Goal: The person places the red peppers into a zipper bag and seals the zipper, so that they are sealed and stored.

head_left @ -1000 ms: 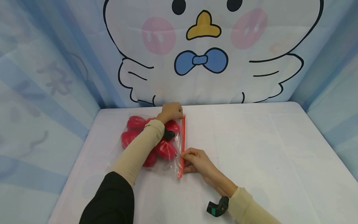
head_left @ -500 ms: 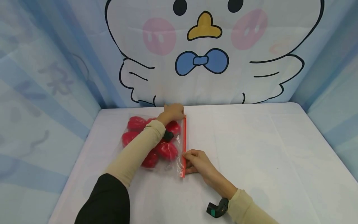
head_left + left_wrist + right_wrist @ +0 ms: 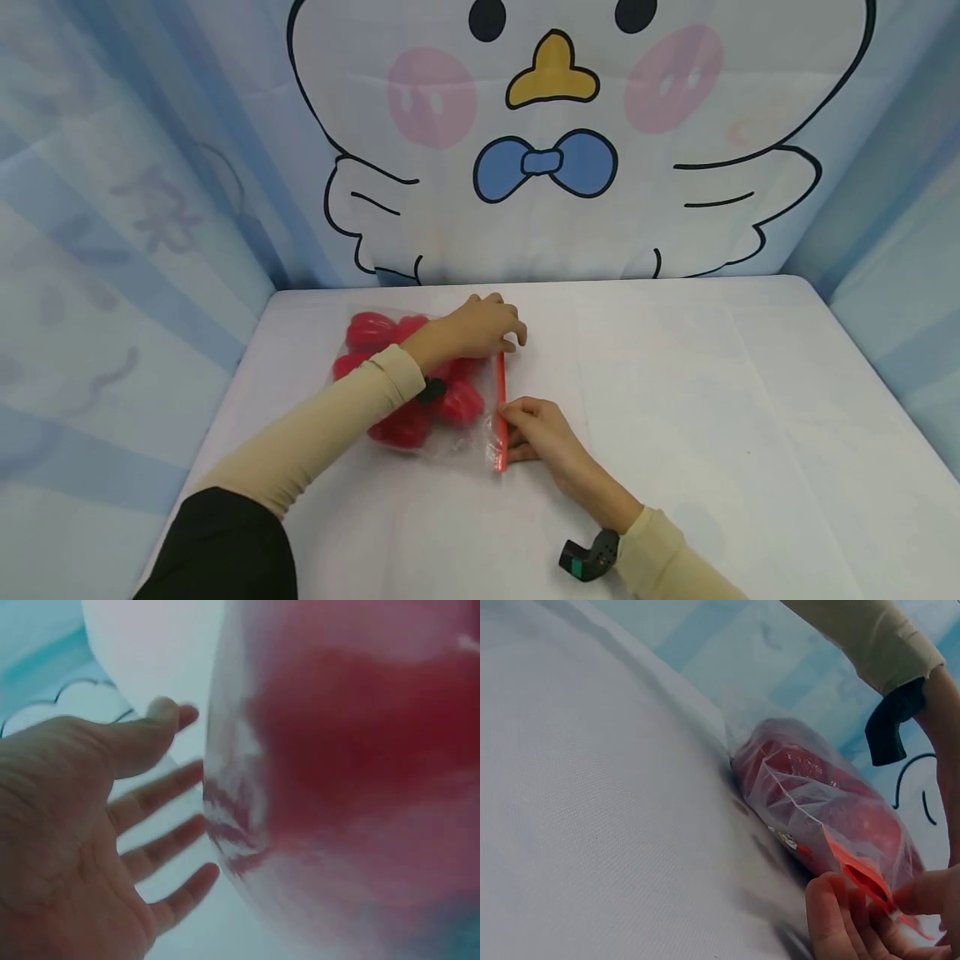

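Note:
A clear zip bag (image 3: 450, 447) of red bell peppers (image 3: 459, 406) lies left of the table's middle, its red zip strip (image 3: 501, 383) facing right. My right hand (image 3: 551, 437) pinches the strip's near half between thumb and fingers. In the right wrist view, the zip strip (image 3: 855, 870) gapes a little by those fingers. My left hand (image 3: 477, 327) is over the strip's far end. The left wrist view shows the left hand (image 3: 75, 825) with thumb and fingers spread, fingertips right at the edge of the bag (image 3: 234, 817) and nothing gripped.
The white table (image 3: 675, 375) ends at a curtain (image 3: 547, 225) printed with a cartoon figure. My left forearm (image 3: 322, 433) crosses over the bag. A black wrist camera (image 3: 588, 556) hangs at my right cuff.
My left hand has let go of the strip's far end and moved slightly right and nearer, its fingers loosening. The bag has shifted slightly right; my right hand keeps its pinch.

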{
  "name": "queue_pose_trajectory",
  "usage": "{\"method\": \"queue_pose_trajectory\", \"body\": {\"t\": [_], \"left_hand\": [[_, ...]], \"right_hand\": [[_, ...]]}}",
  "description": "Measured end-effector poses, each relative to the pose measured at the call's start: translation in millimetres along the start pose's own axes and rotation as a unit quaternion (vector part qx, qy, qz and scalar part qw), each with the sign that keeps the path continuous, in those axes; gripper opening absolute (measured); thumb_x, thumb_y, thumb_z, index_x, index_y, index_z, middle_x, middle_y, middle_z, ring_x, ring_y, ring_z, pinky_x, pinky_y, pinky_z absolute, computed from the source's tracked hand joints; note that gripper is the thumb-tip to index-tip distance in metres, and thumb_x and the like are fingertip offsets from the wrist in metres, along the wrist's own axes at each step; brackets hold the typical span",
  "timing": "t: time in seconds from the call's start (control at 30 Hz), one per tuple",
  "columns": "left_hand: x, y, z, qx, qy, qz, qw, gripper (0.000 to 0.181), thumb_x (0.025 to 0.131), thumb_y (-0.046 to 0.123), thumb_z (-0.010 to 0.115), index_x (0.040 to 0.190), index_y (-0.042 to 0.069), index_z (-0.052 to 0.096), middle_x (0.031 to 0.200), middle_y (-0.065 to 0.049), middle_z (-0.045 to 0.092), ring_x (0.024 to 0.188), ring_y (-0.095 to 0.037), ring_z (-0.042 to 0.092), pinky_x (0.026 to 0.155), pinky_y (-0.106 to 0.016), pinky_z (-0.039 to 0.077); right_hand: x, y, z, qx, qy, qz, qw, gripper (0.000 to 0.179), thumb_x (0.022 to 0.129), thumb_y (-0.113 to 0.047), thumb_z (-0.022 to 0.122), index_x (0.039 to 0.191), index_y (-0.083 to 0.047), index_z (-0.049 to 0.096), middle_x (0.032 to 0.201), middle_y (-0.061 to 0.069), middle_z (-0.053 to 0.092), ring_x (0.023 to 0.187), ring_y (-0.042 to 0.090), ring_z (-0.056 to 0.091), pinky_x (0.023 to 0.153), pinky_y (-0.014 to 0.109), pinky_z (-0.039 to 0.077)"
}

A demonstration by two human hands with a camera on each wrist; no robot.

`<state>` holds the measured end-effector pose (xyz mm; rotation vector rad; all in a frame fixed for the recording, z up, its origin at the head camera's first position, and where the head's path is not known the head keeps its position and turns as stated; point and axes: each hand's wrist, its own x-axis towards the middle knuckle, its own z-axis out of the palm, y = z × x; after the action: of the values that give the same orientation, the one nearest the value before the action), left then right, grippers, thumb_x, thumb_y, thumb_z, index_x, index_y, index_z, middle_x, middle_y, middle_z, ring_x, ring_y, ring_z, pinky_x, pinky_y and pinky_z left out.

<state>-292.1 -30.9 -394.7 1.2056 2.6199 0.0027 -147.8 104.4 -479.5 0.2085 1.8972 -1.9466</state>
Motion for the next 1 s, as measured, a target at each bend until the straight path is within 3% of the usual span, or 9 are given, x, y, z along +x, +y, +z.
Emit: {"method": "queue_pose_trajectory", "body": {"t": [0.2, 0.4, 0.63, 1.0], "left_hand": [[-10.8, 7.5, 5.2, 0.034, -0.016, 0.083, 0.9958, 0.020, 0.102, 0.025, 0.067, 0.118, 0.026, 0.077, 0.127, 0.003, 0.073, 0.132, -0.023, 0.056, 0.109, -0.055, 0.042], [-14.6, 4.4, 17.1, 0.046, -0.032, 0.117, 0.9915, 0.018, 0.102, 0.030, 0.063, 0.112, 0.027, 0.078, 0.115, 0.006, 0.075, 0.130, -0.018, 0.058, 0.112, -0.054, 0.039], [-15.0, 2.2, 23.1, 0.038, -0.030, 0.129, 0.9905, 0.018, 0.102, 0.037, 0.064, 0.110, 0.030, 0.078, 0.113, 0.007, 0.074, 0.132, -0.019, 0.056, 0.115, -0.055, 0.035], [-11.6, -4.1, 28.8, -0.025, -0.043, 0.093, 0.9944, 0.011, 0.098, 0.039, 0.067, 0.096, 0.031, 0.075, 0.104, 0.007, 0.069, 0.128, -0.019, 0.052, 0.119, -0.057, 0.025]], "right_hand": [[-0.2, -0.8, -4.0, -0.005, 0.012, -0.002, 0.9999, 0.023, 0.105, -0.018, 0.059, 0.106, 0.004, 0.064, 0.076, 0.001, 0.059, 0.065, 0.012, 0.062, 0.060, 0.028, 0.060], [0.2, -0.3, -6.3, -0.008, 0.016, -0.003, 0.9998, 0.022, 0.104, -0.019, 0.059, 0.105, 0.003, 0.064, 0.074, -0.001, 0.059, 0.064, 0.011, 0.062, 0.059, 0.028, 0.060], [0.0, -0.4, -7.7, -0.009, 0.016, -0.004, 0.9998, 0.022, 0.105, -0.018, 0.058, 0.104, 0.003, 0.064, 0.074, -0.001, 0.060, 0.063, 0.011, 0.063, 0.059, 0.027, 0.060], [-1.1, -2.2, -7.9, -0.012, 0.017, -0.015, 0.9997, 0.019, 0.105, -0.016, 0.057, 0.106, 0.001, 0.064, 0.075, -0.001, 0.060, 0.065, 0.012, 0.061, 0.059, 0.027, 0.059]]}}
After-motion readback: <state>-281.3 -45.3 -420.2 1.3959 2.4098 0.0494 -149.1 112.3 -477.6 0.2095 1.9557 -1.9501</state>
